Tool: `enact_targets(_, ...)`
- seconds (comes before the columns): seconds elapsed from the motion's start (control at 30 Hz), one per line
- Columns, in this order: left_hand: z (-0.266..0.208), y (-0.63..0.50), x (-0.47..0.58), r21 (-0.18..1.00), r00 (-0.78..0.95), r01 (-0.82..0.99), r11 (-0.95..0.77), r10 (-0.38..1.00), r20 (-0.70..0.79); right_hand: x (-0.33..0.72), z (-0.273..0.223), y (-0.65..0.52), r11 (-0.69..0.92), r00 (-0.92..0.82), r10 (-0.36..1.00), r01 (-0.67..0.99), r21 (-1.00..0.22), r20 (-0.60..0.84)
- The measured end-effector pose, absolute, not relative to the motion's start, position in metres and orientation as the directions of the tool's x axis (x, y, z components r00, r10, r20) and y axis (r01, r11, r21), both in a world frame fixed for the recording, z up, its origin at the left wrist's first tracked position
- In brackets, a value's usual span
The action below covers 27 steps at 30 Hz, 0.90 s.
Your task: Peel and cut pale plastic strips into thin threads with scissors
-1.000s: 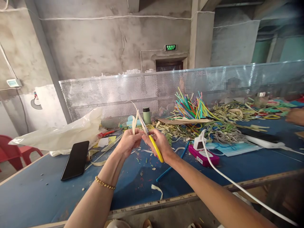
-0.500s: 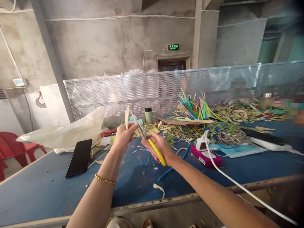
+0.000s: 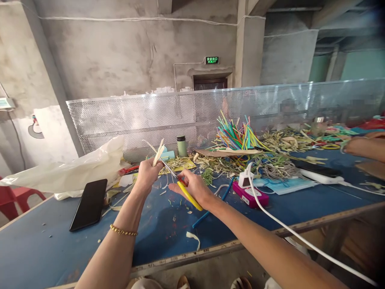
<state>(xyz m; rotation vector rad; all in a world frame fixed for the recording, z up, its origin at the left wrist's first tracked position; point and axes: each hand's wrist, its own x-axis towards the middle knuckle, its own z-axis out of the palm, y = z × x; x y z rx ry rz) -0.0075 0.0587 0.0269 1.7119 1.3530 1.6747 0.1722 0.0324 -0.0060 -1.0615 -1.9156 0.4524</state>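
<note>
My left hand (image 3: 148, 173) is closed around a pale, dried husk-like strip (image 3: 158, 153), whose split ends stick up above the fingers. In my right hand (image 3: 195, 186) is a pair of scissors (image 3: 190, 196) with yellow handles. Their metal blades point up and left, reaching the left hand just by the base of the strip. Whether the blades touch the strip I cannot tell. Small pale scraps lie on the blue tabletop (image 3: 162, 241) under the hands, among them a curled strip (image 3: 193, 239) near the front edge.
A black phone (image 3: 89, 204) and a plastic bag (image 3: 69, 170) lie left. Behind are a green bottle (image 3: 181, 147), colourful stems (image 3: 236, 134) and dried plant pieces. To the right sit a magenta box (image 3: 250, 194), a white cable (image 3: 279, 220) and another person's arm (image 3: 365, 147).
The strip has tilted to the right in my left hand, with a thin piece now leaning left. The scissors' blades have come closer to that hand. The view has turned slightly right.
</note>
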Motion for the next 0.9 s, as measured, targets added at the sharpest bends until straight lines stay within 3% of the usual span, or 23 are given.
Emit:
enact_targets(0.57, 0.032, 0.05, -0.002, 0.912, -0.145, 0.134, -0.388, 0.903, 0.405, 0.175, -0.003, 0.037, 0.565, -0.276, 0.825, 0.403, -0.72, 0.493)
enact_targets(0.77, 0.037, 0.046, -0.002, 0.944, -0.016, -0.187, -0.272, 0.962, 0.274, 0.176, -0.001, 0.04, 0.519, -0.251, 0.854, 0.428, -0.739, 0.455)
enact_targets(0.9, 0.038, 0.049, -0.007, 0.894, -0.111, -0.302, -0.331, 0.944, 0.311, 0.186, -0.004, 0.052, 0.545, -0.303, 0.838, 0.444, -0.712, 0.453)
